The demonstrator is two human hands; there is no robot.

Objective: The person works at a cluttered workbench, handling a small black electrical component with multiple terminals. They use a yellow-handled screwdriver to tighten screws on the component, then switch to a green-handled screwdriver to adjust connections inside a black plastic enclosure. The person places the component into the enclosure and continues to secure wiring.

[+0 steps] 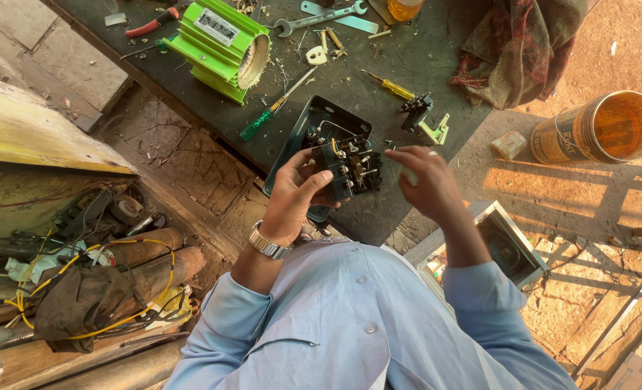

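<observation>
Gripping the black switch block (pixel 350 167) above the dark tray (pixel 321 123), the left hand (pixel 295 191) tilts its terminals toward the loosely open, empty right hand (pixel 425 177).

Bare worktop (pixel 436 79) is left right of centre; passage leftward is blocked by green motor housing (pixel 220 45) and screwdrivers (pixel 274 107).

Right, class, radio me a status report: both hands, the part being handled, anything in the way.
Left hand grips black switch block. Right hand open, at its edge. Dark tray lies directly beneath.

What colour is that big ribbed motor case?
Bright green motor case, seen in the head view.
</observation>
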